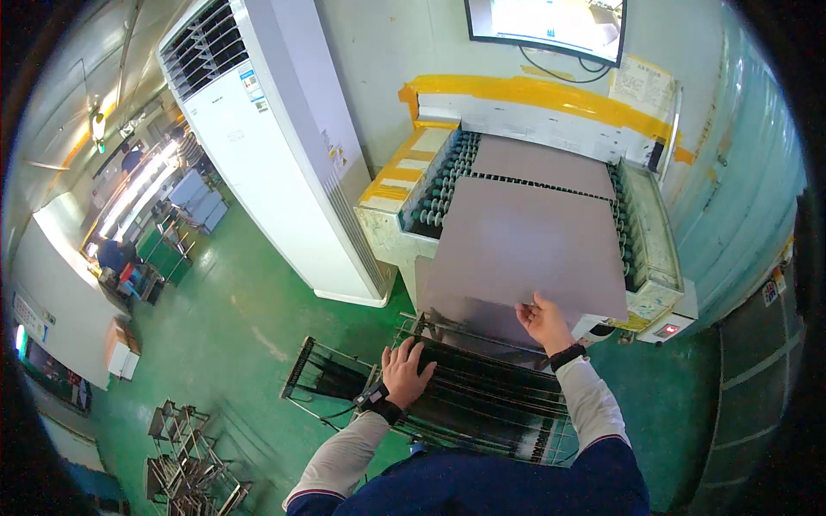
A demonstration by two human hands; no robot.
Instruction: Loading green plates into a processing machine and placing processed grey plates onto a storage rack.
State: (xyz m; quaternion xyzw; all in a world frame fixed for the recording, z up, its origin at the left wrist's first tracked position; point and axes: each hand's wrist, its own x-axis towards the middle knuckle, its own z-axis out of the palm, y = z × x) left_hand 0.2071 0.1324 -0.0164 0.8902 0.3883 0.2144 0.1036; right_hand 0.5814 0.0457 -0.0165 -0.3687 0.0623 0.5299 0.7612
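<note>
At the slotted wire rack (540, 443), we found the left hand (403, 374) spread, fingers apart, over the rack's dark sheets (473, 411). Beyond, the right hand (545, 325) met the front edge of a mauve-grey panel (529, 245); we could not tell whether it pinched. We judged panel handling in hand, the next move calling for a secure edge grip. Flat and evenly coloured, the panel overhung the roller conveyor (650, 232); a second panel (546, 165) lay behind.

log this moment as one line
left hand: at left end of dark racked sheets | right hand: at near edge of front grey panel, grip unclear | panel: over roller machine's front
</note>
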